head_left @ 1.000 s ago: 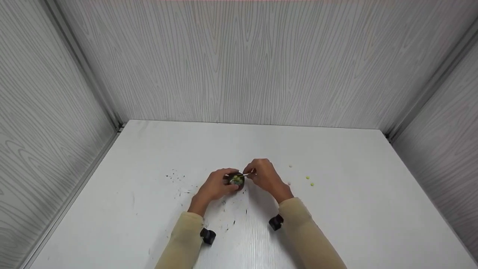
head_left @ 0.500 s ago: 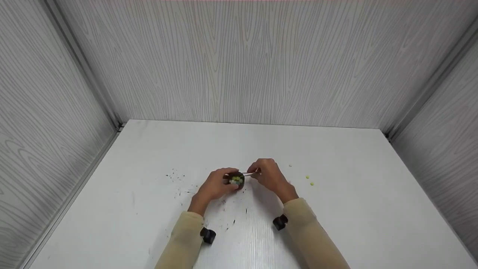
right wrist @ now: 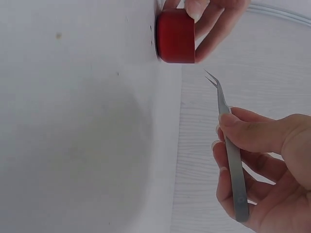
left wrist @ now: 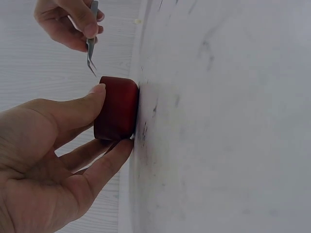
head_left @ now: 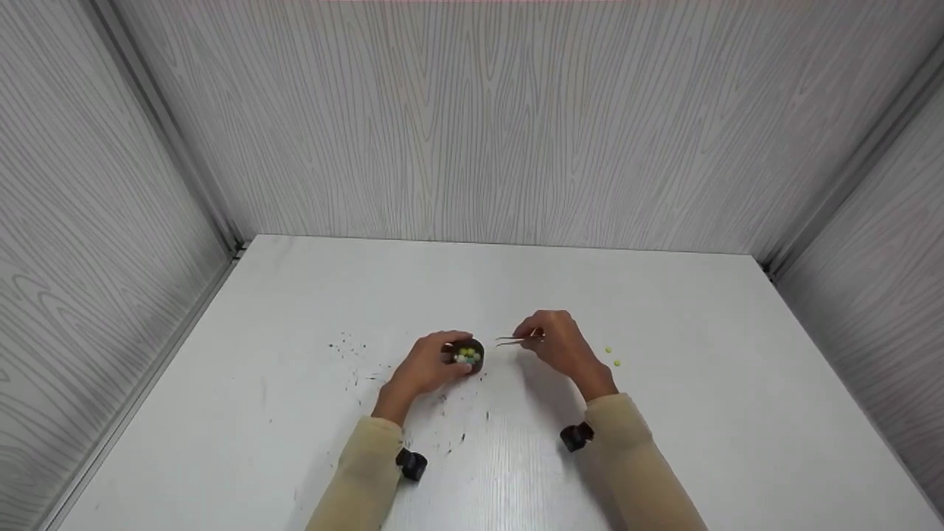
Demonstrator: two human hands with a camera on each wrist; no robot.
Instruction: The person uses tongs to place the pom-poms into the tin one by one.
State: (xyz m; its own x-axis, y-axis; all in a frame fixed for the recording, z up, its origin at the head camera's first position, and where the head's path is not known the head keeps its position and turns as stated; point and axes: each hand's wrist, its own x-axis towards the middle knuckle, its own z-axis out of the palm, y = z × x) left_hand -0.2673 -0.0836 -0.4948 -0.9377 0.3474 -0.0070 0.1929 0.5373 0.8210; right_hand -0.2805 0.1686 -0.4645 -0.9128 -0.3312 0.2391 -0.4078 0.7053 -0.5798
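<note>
a: item one, left hand (head_left: pixel 422 366). i log it curled round the small red cup (left wrist: pixel 116 108), thumb on the rim, fingers under the side, the cup standing on the white table (head_left: pixel 664 442) near its middle. small beads (head_left: pixel 466 356), yellow-green and white, fill it.

b: item two?

a: right hand (head_left: pixel 564 346), pinching a pair of metal tweezers (right wrist: pixel 228 141) between thumb and fingers. the tips point toward the cup but sit apart from it, just to its right. i cannot tell whether they carry anything; the right wrist view shows the points nearly together and seemingly bare.

b: risks, as you judge them?

a: the cup is light and brim-full. a nudge from the tweezers or a slack left grip could tip it and scatter beads. a bead pinched too hard may shoot out sideways.

b: surroundings?

a: loose green beads (head_left: pixel 612 357) lie on the table right of the right hand, close behind it. dark specks (head_left: pixel 346 348) dot the surface left of and below the cup. grey wood-grain walls (head_left: pixel 472 118) on three sides. nothing stands between tweezers and cup.
</note>
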